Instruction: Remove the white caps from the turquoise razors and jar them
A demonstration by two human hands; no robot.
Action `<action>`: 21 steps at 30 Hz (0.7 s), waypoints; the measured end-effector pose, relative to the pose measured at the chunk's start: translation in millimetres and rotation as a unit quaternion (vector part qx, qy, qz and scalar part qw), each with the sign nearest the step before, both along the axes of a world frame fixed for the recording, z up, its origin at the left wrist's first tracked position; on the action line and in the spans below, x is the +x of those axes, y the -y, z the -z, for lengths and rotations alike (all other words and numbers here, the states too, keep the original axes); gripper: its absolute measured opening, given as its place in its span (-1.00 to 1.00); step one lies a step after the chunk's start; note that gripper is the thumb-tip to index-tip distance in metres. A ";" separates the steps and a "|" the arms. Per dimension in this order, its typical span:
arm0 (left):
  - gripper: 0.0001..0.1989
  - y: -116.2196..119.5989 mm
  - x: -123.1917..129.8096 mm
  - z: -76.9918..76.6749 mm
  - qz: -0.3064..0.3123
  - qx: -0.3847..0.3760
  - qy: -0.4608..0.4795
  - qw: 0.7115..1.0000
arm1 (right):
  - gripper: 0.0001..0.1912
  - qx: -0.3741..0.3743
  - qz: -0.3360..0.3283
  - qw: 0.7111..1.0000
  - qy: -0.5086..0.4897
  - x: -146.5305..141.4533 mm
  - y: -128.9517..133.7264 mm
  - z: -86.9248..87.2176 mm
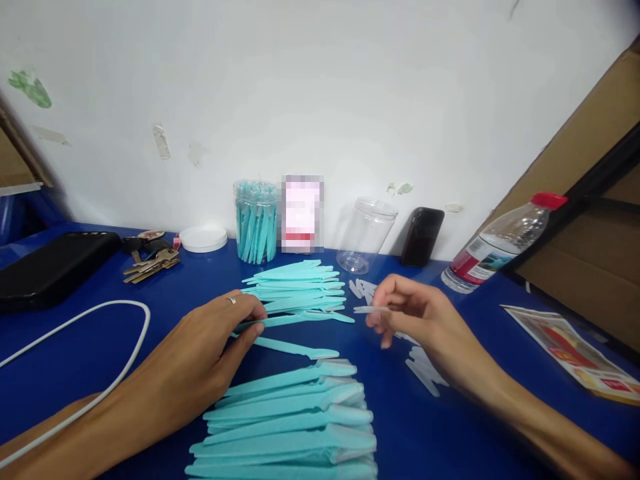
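My left hand (pixel 213 347) is closed, thumb and fingers pinching the handle end of a turquoise eyebrow razor (pixel 305 317) whose head points right. Another razor (pixel 295 347) lies just below those fingertips. In my right hand (pixel 417 313), a small translucent blade cover (pixel 369 309) sticks out leftward between thumb and fingers, apart from the razor's head. More such covers (pixel 425 370) lie loose beneath and beside this hand. Behind the left fingers spreads a pile of razors (pixel 295 287). Nearer me is a stack of razors (pixel 290 420) with clear covers over their heads.
Along the wall stand a jar filled with razors (pixel 256 223), a blurred screen (pixel 301 213), a clear jar (pixel 367 237), a black phone (pixel 423 237) and a water bottle (pixel 500 247). Leftward are a white lid (pixel 203 239), keys (pixel 153 263), a black case (pixel 60 267) and a white cable (pixel 143 320).
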State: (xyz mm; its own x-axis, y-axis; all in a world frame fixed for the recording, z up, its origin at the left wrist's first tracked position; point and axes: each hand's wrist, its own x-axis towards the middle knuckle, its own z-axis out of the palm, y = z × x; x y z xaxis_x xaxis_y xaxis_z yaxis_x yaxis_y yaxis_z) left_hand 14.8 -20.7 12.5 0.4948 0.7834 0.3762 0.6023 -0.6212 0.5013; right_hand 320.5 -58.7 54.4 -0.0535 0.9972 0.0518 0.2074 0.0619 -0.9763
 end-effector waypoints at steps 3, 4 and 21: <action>-0.77 10.2 5.2 -9.3 0.008 -0.041 0.024 0.999 | -0.75 -0.034 -0.030 0.995 -0.091 -4.6 3.0 2.1; -0.77 12.3 6.1 -11.1 0.010 -0.042 0.029 0.999 | -0.74 -0.040 -0.030 0.993 -0.109 -6.1 4.1 2.8; -0.88 11.2 1.9 -12.0 0.033 0.020 0.025 0.999 | -0.80 -0.034 -0.015 0.989 -0.144 -11.1 7.8 7.2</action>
State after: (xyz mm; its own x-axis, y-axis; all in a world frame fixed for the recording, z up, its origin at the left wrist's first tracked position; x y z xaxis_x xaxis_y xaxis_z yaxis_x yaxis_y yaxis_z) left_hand 16.7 -32.0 24.6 0.5246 0.7331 0.4329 0.5340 -0.6793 0.5033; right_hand 309.4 -66.6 47.2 -0.0769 0.9970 0.0025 -0.0800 -0.0037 -0.9968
